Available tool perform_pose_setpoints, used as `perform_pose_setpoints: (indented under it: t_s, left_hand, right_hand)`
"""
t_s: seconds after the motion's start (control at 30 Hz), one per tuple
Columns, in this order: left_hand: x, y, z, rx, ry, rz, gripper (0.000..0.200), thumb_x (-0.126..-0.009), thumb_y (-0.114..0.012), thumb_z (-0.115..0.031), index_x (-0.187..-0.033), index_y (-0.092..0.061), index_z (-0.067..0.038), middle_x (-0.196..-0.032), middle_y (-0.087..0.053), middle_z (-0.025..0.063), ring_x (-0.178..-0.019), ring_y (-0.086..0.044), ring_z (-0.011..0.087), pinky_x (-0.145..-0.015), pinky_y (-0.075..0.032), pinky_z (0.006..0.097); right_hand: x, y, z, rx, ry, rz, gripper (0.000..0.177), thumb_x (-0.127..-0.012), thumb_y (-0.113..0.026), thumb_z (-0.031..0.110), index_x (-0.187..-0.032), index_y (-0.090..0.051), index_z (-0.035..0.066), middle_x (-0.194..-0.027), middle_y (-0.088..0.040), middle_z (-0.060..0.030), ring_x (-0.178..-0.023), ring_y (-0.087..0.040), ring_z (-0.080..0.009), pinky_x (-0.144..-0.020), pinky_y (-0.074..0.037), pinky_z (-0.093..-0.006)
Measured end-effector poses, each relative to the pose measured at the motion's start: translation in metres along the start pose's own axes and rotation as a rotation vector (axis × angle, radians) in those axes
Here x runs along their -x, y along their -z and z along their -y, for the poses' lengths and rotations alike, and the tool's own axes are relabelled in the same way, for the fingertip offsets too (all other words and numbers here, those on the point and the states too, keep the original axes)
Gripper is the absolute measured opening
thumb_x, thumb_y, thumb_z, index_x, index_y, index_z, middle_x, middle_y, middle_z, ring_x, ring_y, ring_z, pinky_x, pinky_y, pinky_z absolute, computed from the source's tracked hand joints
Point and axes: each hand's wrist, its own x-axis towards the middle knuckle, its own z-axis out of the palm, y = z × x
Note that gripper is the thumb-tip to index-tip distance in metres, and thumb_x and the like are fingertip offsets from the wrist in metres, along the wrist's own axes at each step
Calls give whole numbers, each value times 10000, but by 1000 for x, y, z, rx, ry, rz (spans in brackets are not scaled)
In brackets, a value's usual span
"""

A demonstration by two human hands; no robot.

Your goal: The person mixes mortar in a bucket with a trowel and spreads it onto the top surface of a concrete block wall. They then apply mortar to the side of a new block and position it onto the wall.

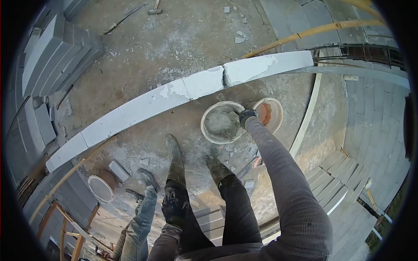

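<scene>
My right hand (247, 115), in a dark glove, is closed at the right rim of a round bucket of grey mortar (222, 123). Whatever its fingers grip is hidden by the glove. Just right of that hand stands a second bucket (277, 115) with an orange-brown inside. My left hand (175, 206), also gloved, lies against my left thigh with its fingers extended and nothing visible in it. Beyond the buckets runs a low wall of white blocks (143, 108), with a gap between two blocks and grey smears on its top.
Another person's legs (141, 222) stand to my left, near a third bucket (101, 187). Stacked blocks (56, 56) rise at the far left, more blocks (335, 178) at the right. A hammer (155, 10) lies beyond the wall. Bamboo poles (313, 31) cross the upper right.
</scene>
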Motion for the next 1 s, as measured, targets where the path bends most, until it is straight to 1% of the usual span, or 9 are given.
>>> perform_pose_setpoints:
  t_s: [0.2,0.3,0.37,0.5,0.6,0.67,0.77,0.87,1.0]
  left_hand:
    - [-17,19,11,-15,12,74,805,-769,-666,-474,-1432,-358,-135,-1399,-418,184,-1248,-423,374,-1036,-323,514]
    - [-17,28,14,-8,-28,41,800,-764,-672,-470,-1428,-366,-145,-1393,-424,180,-1238,-436,369,-1025,-337,511]
    - [-21,24,20,-13,-41,35,803,-763,-672,-472,-1427,-366,-139,-1389,-428,180,-1231,-443,371,-1021,-343,508]
    - [-20,23,31,-32,-103,3,799,-766,-668,-472,-1425,-369,-134,-1396,-424,183,-1238,-442,366,-1027,-341,501]
    - [-23,22,33,16,-60,51,808,-767,-666,-475,-1429,-359,-129,-1407,-413,186,-1255,-432,361,-1034,-337,495]
    - [-22,19,36,-21,-77,37,814,-764,-669,-474,-1430,-356,-126,-1418,-399,188,-1272,-417,358,-1041,-331,493]
    - [-22,18,35,-12,-97,-1,762,-761,-692,-420,-1382,-410,-80,-1349,-457,213,-1208,-459,383,-1006,-368,491]
    - [-21,21,34,20,-68,30,765,-760,-696,-416,-1380,-409,-72,-1349,-458,211,-1221,-452,370,-1010,-368,487]
    - [-22,16,33,25,-84,0,764,-756,-707,-397,-1377,-409,-68,-1342,-463,212,-1216,-455,376,-1007,-369,486]
  right_hand:
    - [-5,-100,96,-503,-198,232,347,-883,-530,270,-1181,-636,127,-1212,-626,-105,-1095,-616,-285,-897,-494,-453]
    - [5,-154,129,-484,-386,184,454,-847,-556,311,-1249,-576,100,-1239,-594,-165,-1151,-571,-331,-947,-464,-453]
    - [1,-172,131,-713,-499,27,485,-817,-590,322,-1238,-561,84,-1246,-580,-183,-1129,-577,-349,-942,-466,-458]
    - [22,-113,98,-536,-263,121,430,-844,-562,298,-1204,-586,64,-1215,-598,-194,-1104,-595,-363,-920,-485,-447]
    - [16,-80,59,-442,-149,112,448,-836,-558,337,-1185,-612,62,-1197,-622,-163,-1092,-612,-307,-927,-483,-434]
    - [-44,-142,19,-179,80,89,416,-772,-623,341,-1079,-663,63,-1112,-651,-184,-1011,-641,-334,-865,-509,-419]
    - [3,-19,16,14,168,172,393,-777,-617,347,-1042,-687,65,-1100,-662,-166,-994,-653,-318,-835,-522,-414]
    - [-5,-15,25,36,30,-129,338,-817,-586,311,-1031,-689,71,-1070,-680,-129,-958,-664,-319,-801,-532,-424]
    - [-17,-66,35,43,13,-68,247,-873,-536,243,-1006,-683,95,-980,-687,-103,-896,-663,-301,-705,-532,-442]
